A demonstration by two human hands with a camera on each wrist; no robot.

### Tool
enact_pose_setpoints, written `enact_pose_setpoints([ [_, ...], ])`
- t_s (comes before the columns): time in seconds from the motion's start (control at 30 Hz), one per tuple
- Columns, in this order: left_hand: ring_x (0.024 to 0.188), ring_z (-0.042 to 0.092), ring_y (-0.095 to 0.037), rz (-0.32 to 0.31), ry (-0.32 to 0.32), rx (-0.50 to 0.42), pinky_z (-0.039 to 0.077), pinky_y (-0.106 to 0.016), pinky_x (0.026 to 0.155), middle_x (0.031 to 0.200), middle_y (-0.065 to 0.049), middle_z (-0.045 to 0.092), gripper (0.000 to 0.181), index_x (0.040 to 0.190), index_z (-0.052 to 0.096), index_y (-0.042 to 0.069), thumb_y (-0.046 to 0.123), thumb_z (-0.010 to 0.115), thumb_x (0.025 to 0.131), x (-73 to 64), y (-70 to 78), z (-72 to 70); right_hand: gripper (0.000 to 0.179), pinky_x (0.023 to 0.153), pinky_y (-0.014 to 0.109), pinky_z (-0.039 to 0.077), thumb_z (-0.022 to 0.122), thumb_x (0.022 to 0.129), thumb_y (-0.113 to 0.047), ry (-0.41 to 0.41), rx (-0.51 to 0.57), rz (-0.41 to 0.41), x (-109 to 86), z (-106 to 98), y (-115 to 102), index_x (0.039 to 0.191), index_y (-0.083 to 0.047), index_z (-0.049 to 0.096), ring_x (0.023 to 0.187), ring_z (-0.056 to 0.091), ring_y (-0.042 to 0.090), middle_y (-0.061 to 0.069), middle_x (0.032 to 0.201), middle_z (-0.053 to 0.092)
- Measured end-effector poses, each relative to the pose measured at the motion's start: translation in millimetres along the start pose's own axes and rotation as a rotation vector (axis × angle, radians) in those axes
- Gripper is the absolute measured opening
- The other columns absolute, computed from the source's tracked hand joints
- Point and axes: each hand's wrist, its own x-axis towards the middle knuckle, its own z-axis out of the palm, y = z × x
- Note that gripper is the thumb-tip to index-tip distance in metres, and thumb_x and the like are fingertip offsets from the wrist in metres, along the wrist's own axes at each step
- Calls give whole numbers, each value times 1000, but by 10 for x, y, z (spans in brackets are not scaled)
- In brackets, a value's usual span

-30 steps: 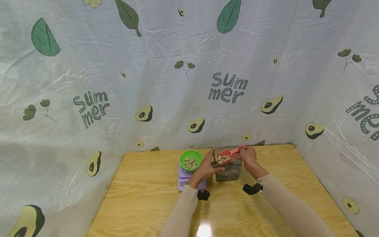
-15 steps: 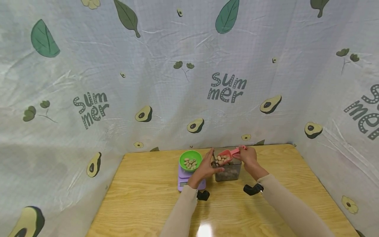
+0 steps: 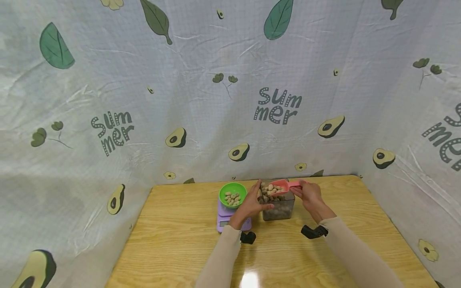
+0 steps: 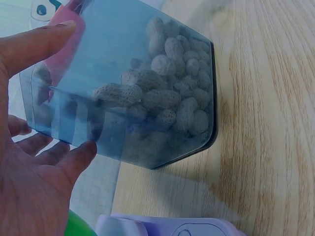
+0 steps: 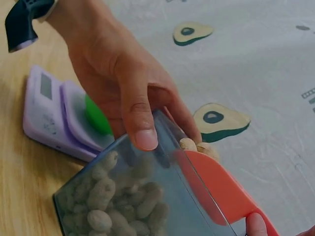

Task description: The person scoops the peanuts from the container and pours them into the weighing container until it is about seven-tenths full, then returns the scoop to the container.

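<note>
A clear, dark-tinted plastic container [image 3: 282, 211] of unshelled peanuts [image 4: 162, 93] stands on the table. My left hand [image 3: 251, 204] grips its near left corner, the thumb on the front wall and the fingers along the side. My right hand [image 3: 311, 197] holds a pink scoop [image 5: 214, 184] by its handle. Loaded with several peanuts, the scoop lies nearly level at the container's mouth, its tip pointing left. In the right wrist view only the fingertips [image 5: 256, 225] of the right hand show.
Left of the container, a green bowl [image 3: 221, 199] with several peanuts sits on a purple kitchen scale [image 3: 224, 218]. The wooden table [image 3: 173, 232] meets a patterned white curtain [image 3: 201, 160] at the back and sides.
My right hand has moved to the right and drawn the scoop, now loaded with peanuts, up to a more level position. The left hand stays on the container.
</note>
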Motion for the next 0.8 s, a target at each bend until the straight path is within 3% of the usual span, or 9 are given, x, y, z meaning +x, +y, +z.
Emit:
enact_pose_setpoints([
  [0.27,151,21,-32,8,-3,-21,41,-45,112,166,-13,10,109,160,4,14,29,80,83,-2,0,-2,46,80,21,58,36,106,-13,-27,75,14,-20,-99,-24,148,6,29,71,72,8,1,75,67],
  [0.53,147,29,-38,14,24,21,38,-49,114,166,-13,8,109,160,4,14,33,79,83,-42,76,-95,16,85,24,57,37,106,-11,-59,122,8,-107,-73,-153,119,-5,46,76,73,11,5,83,63],
  [0.67,144,36,-40,19,66,100,38,-53,112,166,-11,12,109,160,6,17,46,77,83,-82,130,-202,22,85,25,57,37,106,-13,-71,118,-2,-118,-24,-192,124,-3,46,77,74,10,4,81,67],
  [0.8,147,30,-37,28,100,144,34,-56,114,166,-7,13,112,160,5,22,62,72,79,-137,150,-331,32,85,24,57,37,107,-15,-75,104,-17,-122,44,-217,134,2,42,76,74,9,2,78,69],
])
